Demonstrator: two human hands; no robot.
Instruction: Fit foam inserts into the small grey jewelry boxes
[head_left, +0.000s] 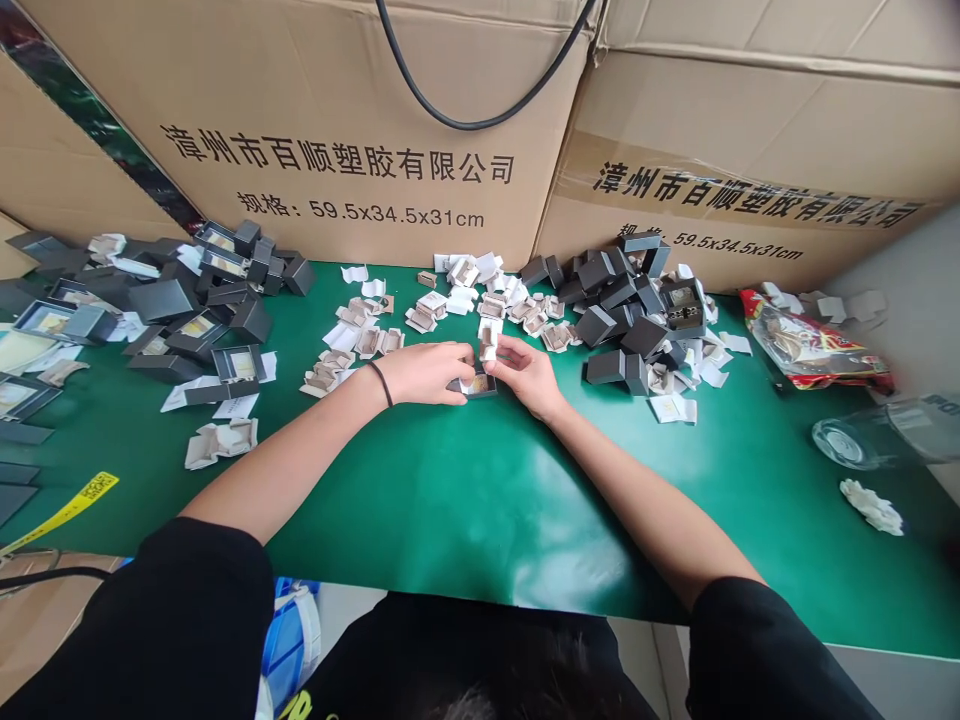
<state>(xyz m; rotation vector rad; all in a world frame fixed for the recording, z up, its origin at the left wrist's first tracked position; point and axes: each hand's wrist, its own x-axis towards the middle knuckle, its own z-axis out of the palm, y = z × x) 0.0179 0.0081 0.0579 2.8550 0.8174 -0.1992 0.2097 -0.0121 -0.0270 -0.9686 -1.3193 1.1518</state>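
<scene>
Near the middle of the table, my left hand (429, 373) is closed around a small dark box (481, 386), steadying it on the green surface. Part of the box is covered by the fingers. My right hand (531, 378) pinches a small folded white cardboard insert (489, 340) upright, just above and behind the box. Folded cardboard inserts (367, 342) lie in heaps beyond both hands. Several opened dark boxes (238, 366) with pale contents are piled to the left, among white paper slips. Another heap of dark boxes (615, 295) stands to the right.
Large brown cartons (337, 100) wall off the back of the green table (420, 490), and a black cable (472, 124) hangs before them. At the right are a red plastic bag (817, 350), a clear container (862, 440) and crumpled tissue (871, 506). A yellow strap (67, 512) lies front left.
</scene>
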